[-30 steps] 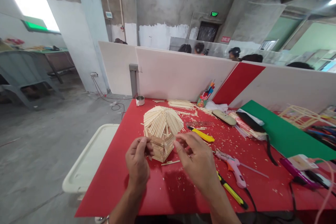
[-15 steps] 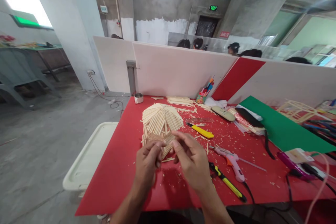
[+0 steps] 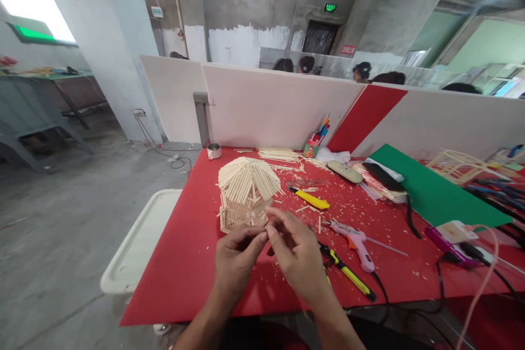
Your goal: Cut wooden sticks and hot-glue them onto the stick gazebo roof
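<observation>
A small house-like model of pale wooden sticks with a peaked roof stands on the red table. Just in front of it, my left hand is closed in a pinch, its fingertips meeting those of my right hand. The right hand's thumb and fingers are pinched too. Whatever is between the fingertips is too small to make out. Right of the model lies a yellow cutter. A pink glue gun and a black-and-yellow cutter rest to the right of my right hand.
Loose sticks, a pen cup and a tape roll are along the back edge. At right are a green sheet, a stick frame and a purple power strip with cables. People's heads show behind the partition.
My hands have come together; their fingertips were apart before. The left hand has moved toward the right one, and more of the model's front now shows. The view has shifted slightly.
</observation>
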`<control>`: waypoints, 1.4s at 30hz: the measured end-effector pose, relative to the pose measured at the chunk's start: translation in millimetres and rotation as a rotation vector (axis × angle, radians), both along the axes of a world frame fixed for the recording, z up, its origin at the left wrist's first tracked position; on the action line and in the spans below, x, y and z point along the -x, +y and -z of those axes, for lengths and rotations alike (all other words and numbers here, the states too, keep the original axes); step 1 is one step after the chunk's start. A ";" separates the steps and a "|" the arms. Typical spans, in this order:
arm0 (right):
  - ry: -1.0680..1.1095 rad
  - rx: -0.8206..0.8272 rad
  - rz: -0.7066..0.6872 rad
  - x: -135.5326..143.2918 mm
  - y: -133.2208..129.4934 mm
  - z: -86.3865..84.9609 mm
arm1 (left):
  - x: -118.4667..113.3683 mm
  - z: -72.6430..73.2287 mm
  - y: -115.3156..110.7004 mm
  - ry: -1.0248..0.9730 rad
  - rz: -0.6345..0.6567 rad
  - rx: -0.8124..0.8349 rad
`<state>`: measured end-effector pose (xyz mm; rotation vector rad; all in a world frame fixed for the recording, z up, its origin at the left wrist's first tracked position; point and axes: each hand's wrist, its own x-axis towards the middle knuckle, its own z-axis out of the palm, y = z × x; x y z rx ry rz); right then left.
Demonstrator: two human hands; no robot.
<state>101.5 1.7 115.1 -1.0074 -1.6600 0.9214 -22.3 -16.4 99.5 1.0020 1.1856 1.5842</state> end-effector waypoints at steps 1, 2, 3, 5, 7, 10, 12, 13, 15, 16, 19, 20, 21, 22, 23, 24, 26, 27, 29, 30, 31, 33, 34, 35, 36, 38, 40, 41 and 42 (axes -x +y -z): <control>-0.022 -0.009 0.009 -1.6 -0.6 1.2 | -1.2 2.3 0.6 -0.052 -0.021 0.030; -0.031 -0.010 0.015 -3.0 -1.1 2.2 | -2.3 4.5 1.1 -0.114 -0.037 0.065; -0.033 -0.010 0.018 -4.4 -1.6 3.1 | -3.3 6.1 1.6 -0.176 -0.039 0.101; -0.055 -0.036 0.032 -6.3 -2.3 4.6 | -5.3 7.1 1.8 -0.247 -0.023 0.150; -0.114 -0.127 0.058 -7.2 -2.8 6.1 | -7.6 5.3 1.0 -0.222 0.000 0.160; -0.183 -0.272 0.133 -7.4 -4.2 8.2 | -11.3 0.5 -1.1 -0.126 0.032 0.158; -0.162 -0.260 0.174 -8.1 -5.8 8.7 | -13.4 -2.0 -1.6 -0.133 0.043 0.164; -0.136 -0.220 0.178 -9.0 -6.8 8.4 | -14.4 -2.7 -1.4 -0.168 0.050 0.173; -0.070 -0.118 0.143 -11.7 -8.7 7.0 | -16.2 -2.8 -0.7 -0.265 0.053 0.179; -0.038 -0.077 0.114 -13.3 -9.5 6.1 | -16.9 -2.1 -0.6 -0.302 0.052 0.173; -0.011 -0.062 0.059 -17.5 -10.9 3.9 | -16.6 1.9 -2.7 -0.280 0.064 0.127; -0.032 -0.090 0.052 -17.9 -10.8 3.4 | -15.2 3.7 -4.2 -0.234 0.071 0.116; -0.061 -0.131 0.050 -17.6 -10.3 2.9 | -13.0 5.4 -6.0 -0.174 0.072 0.110; -0.097 -0.181 0.055 -16.6 -9.3 2.2 | -10.1 6.8 -7.7 -0.103 0.058 0.096; -0.134 -0.241 0.070 -14.8 -7.6 1.2 | -6.7 7.9 -9.2 -0.021 0.037 0.073; -0.168 -0.310 0.098 -12.3 -5.4 -0.2 | -3.1 8.6 -10.4 0.068 0.018 0.044; -0.228 -0.456 0.169 -5.8 0.7 -4.2 | 4.0 8.9 -11.1 0.230 0.020 -0.022; -0.255 -0.520 0.200 -2.1 4.3 -6.7 | 7.1 8.6 -10.6 0.283 0.024 -0.050; -0.305 -0.606 0.245 5.5 12.1 -12.0 | 12.4 7.3 -8.0 0.329 -0.002 -0.095; -0.334 -0.629 0.260 9.1 16.0 -14.5 | 14.7 6.2 -6.0 0.332 -0.035 -0.113; -0.364 -0.645 0.274 12.3 19.6 -16.6 | 16.9 4.7 -3.6 0.333 -0.064 -0.131; -0.417 -0.667 0.288 17.6 26.2 -19.5 | 21.5 1.1 1.5 0.352 -0.074 -0.157; -0.441 -0.674 0.288 19.6 29.1 -20.1 | 23.9 -0.9 4.0 0.368 -0.057 -0.162; -0.462 -0.679 0.286 21.2 31.7 -20.3 | 26.4 -2.8 6.2 0.383 -0.035 -0.160; -0.481 -0.684 0.283 22.3 34.0 -20.1 | 28.8 -4.3 7.9 0.392 -0.020 -0.148; -0.508 -0.694 0.280 23.6 37.9 -18.7 | 34.0 -6.1 10.2 0.382 -0.072 -0.098; -0.509 -0.714 0.279 23.9 40.5 -16.5 | 39.6 -6.4 11.8 0.349 -0.224 -0.051; -0.502 -0.725 0.280 23.9 41.2 -15.1 | 42.7 -6.3 13.1 0.334 -0.319 -0.052; -0.491 -0.733 0.279 24.1 41.6 -13.5 | 45.8 -6.3 15.1 0.321 -0.410 -0.073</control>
